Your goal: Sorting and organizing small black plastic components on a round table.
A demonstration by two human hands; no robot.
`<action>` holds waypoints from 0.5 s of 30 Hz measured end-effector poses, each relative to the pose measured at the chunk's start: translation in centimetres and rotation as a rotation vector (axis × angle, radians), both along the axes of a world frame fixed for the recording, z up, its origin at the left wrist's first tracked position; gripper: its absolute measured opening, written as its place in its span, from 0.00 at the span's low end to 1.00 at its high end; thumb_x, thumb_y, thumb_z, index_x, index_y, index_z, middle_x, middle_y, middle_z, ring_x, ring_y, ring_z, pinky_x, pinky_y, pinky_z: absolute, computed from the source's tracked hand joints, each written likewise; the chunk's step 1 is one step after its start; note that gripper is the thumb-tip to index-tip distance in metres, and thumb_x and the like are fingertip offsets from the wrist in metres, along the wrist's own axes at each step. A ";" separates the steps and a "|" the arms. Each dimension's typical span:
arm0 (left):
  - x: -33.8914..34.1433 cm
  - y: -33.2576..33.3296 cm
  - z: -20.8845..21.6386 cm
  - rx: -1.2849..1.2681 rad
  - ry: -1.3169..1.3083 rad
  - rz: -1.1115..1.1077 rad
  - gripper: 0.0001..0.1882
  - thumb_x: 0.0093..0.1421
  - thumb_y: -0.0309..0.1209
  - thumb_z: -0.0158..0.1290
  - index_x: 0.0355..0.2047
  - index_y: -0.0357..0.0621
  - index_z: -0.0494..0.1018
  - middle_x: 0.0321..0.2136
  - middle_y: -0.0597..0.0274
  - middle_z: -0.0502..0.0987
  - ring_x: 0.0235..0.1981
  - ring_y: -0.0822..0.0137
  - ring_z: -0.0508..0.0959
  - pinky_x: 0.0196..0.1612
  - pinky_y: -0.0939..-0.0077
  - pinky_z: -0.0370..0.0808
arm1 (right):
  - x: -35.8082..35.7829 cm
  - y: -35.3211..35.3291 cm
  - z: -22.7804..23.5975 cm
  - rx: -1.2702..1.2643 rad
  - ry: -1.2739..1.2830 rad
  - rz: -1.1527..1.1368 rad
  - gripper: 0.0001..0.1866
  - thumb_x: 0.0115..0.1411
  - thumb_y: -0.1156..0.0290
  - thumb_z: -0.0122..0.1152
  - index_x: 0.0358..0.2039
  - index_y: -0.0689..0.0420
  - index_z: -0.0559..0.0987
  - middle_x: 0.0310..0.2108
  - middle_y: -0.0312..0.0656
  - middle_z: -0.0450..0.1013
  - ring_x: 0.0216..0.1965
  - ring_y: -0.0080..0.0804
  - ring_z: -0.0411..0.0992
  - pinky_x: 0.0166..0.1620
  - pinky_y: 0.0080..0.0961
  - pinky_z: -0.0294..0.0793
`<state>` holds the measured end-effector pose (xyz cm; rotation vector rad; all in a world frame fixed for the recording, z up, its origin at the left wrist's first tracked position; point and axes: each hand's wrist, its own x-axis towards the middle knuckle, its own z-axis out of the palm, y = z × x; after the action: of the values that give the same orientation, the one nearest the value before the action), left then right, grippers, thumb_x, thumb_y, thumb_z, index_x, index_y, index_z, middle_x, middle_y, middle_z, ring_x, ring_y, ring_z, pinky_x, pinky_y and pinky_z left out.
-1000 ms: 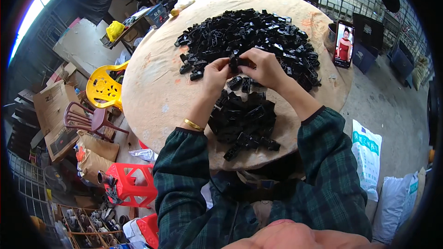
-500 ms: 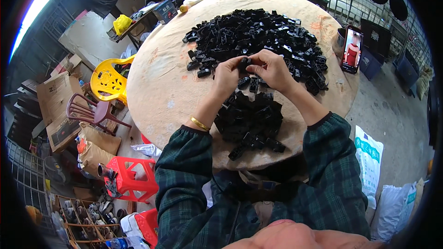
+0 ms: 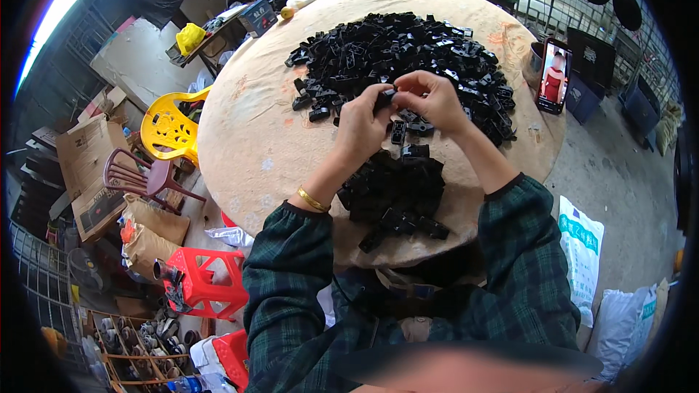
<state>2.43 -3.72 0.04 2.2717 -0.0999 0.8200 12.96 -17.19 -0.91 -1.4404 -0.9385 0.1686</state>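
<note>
one smaller heap of black parts [image 3: 393, 189], at your edge of the cloth-covered table [image 3: 247, 131]. several loose parts [image 3: 398, 132], just beyond it. one held part [image 3: 384, 100], above these, gripped by the fingers of your left hand [image 3: 362, 125], the nearer one; long axis seeming to slant up and rightward, toward your right hand [image 3: 437, 105], whose thumb and forefinger appear to pinch its upper right end. against half a second ago: your right thumb sits slightly higher. one large heap [image 3: 400, 54], beyond both your hands. one phone [image 3: 555, 76], standing at right.
</note>
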 end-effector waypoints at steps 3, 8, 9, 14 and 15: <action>-0.5 1.7 1.1 -0.176 0.189 -0.110 0.16 0.54 0.20 0.54 0.45 0.37 0.71 0.30 0.62 0.78 0.31 0.74 0.76 0.36 0.81 0.73 | 2.3 -1.5 0.6 0.006 0.146 0.049 0.09 0.55 0.69 0.62 0.33 0.62 0.78 0.27 0.36 0.76 0.27 0.17 0.72 0.29 0.14 0.71; -2.1 2.1 2.7 0.021 0.563 -0.357 0.21 0.52 0.26 0.58 0.48 0.45 0.72 0.35 0.61 0.77 0.35 0.73 0.75 0.39 0.77 0.72 | 2.8 -2.9 -0.1 -0.586 -0.558 0.021 0.13 0.42 0.66 0.68 0.28 0.59 0.81 0.23 0.43 0.75 0.25 0.30 0.74 0.29 0.25 0.72; -2.3 1.8 2.8 0.170 0.545 -0.435 0.20 0.52 0.28 0.58 0.47 0.47 0.73 0.35 0.60 0.76 0.35 0.70 0.75 0.39 0.76 0.72 | 1.7 -2.9 0.3 -0.726 -0.591 -0.007 0.14 0.40 0.63 0.68 0.26 0.57 0.81 0.26 0.43 0.75 0.31 0.37 0.74 0.33 0.29 0.73; -2.3 2.3 2.9 0.183 0.499 -0.681 0.15 0.53 0.35 0.58 0.39 0.42 0.77 0.32 0.56 0.77 0.34 0.65 0.76 0.39 0.72 0.71 | 2.2 -1.8 -1.5 -0.841 -0.833 -0.187 0.12 0.40 0.63 0.64 0.26 0.55 0.82 0.27 0.42 0.75 0.33 0.40 0.74 0.36 0.33 0.75; -1.7 3.0 2.5 -0.039 0.568 -0.581 0.13 0.54 0.34 0.57 0.38 0.40 0.77 0.29 0.59 0.78 0.29 0.70 0.76 0.34 0.75 0.72 | 2.4 -1.9 -1.7 -0.814 -0.832 -0.260 0.12 0.39 0.63 0.64 0.26 0.54 0.82 0.28 0.43 0.75 0.34 0.40 0.74 0.37 0.33 0.75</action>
<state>0.72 -0.72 2.56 2.1764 -0.4460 -0.1263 15.40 -19.13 -2.63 -2.4621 -1.4151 -0.3118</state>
